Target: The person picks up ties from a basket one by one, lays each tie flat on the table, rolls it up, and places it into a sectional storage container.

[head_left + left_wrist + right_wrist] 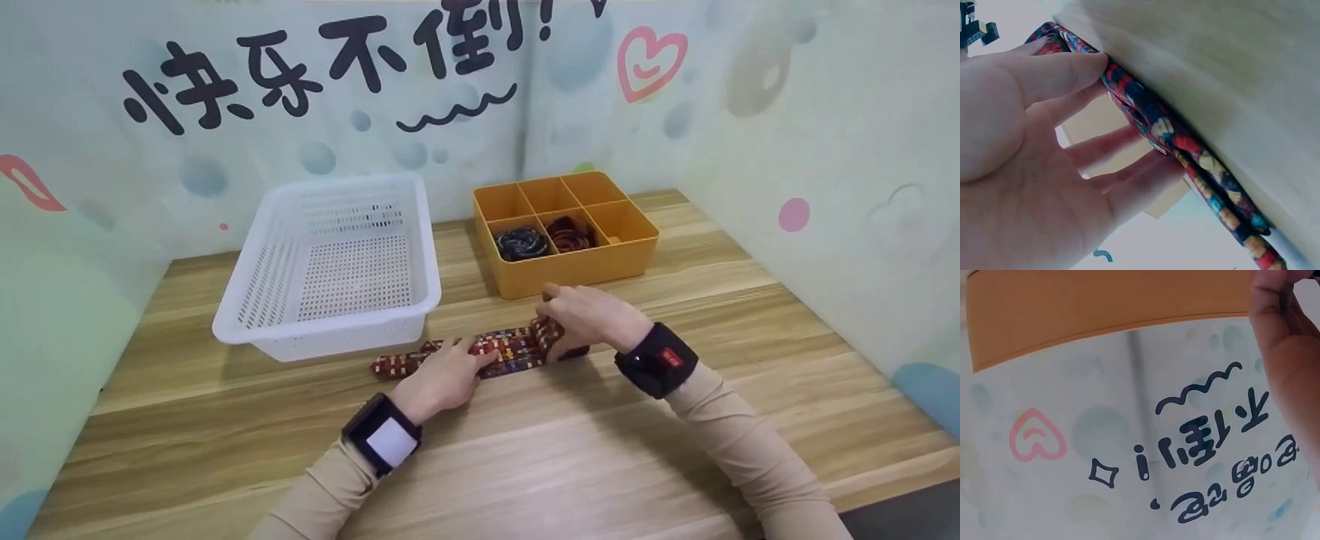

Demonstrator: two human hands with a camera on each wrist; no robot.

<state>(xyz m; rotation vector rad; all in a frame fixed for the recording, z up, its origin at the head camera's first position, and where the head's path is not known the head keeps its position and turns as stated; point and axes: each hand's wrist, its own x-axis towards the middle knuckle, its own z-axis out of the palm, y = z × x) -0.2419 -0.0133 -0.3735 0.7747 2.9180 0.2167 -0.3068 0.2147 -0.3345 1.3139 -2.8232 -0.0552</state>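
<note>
A red multicoloured patterned necktie (510, 345) lies folded in layers across the table, its pointed end to the left. My left hand (444, 375) rests on its middle, fingers spread and nearly straight; in the left wrist view the fingertips press along the layered fabric (1185, 143). At the right end, my right hand (589, 319) pinches a turned-up part of the necktie between thumb and fingers. Only part of the right hand (1292, 354) shows in the right wrist view, and the necktie is out of sight there.
Behind the right hand stands an orange divided box (577, 264). Two of its front compartments hold a dark rolled cloth (522, 244) and a reddish-brown rolled cloth (571, 234). A white perforated basket (330, 330) is at the left. Printed walls (480, 150) enclose the wooden table (525, 465).
</note>
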